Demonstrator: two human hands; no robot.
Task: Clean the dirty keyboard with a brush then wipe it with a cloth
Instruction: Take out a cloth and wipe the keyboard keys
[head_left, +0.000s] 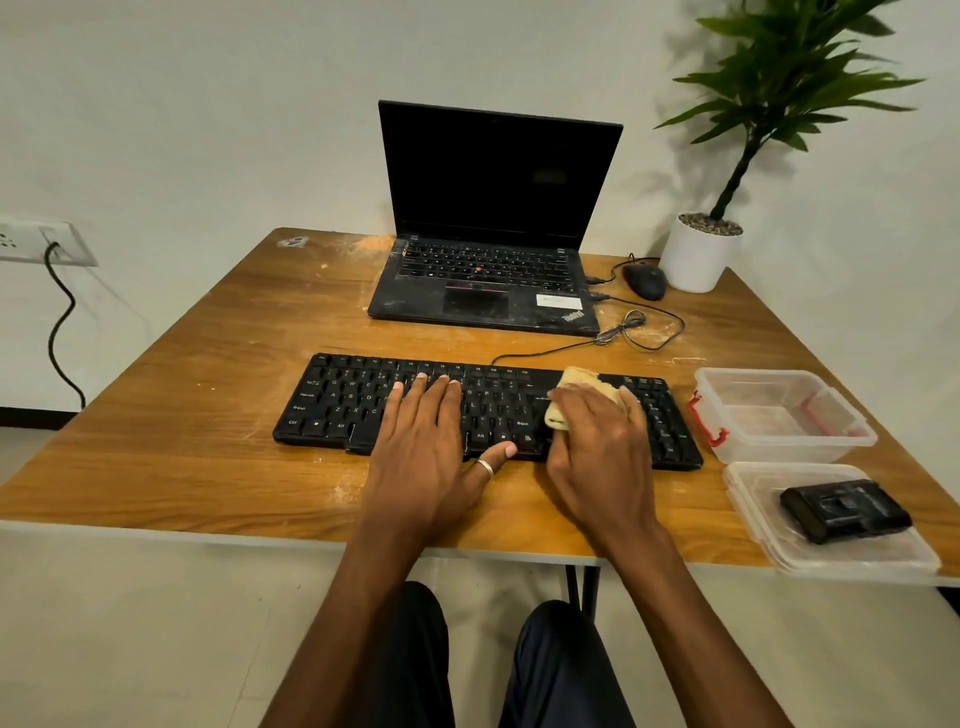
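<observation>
Your knees (561, 660) in dark trousers sit under the table (171, 415) edge, with both forearms reaching over it. Left hand (423, 441) lies flat on the middle of the keyboard (332, 410): fingers straight and spread on the keys, ringed thumb at the front edge, holding nothing, just pinning the board. Right hand (597, 441) has its fingers curled over a bunched tan cloth (584, 382), pressing it on the keys right of centre. Keyboard lies flat on the table, front and centre, cable running back toward the laptop (498, 249). My read: you're on the wipe step and brushing is done, since there's no brush in hand. Left half and far right end probably not wiped yet. Next move calls for steady strokes along the rows with light pressure, left hand bracing so the board doesn't skate on the smooth laminate. Cloth looks soft, thick and crumpled. Keys are low matt black plastic with gaps that trap dust. Pale dusty streaks show on the wood-grain top. Right of the keyboard: a clear plastic tub (779, 449) with red clips, and a clear lid (763, 499) holding a black blocky item (847, 512). It may be the brush, can't tell.
</observation>
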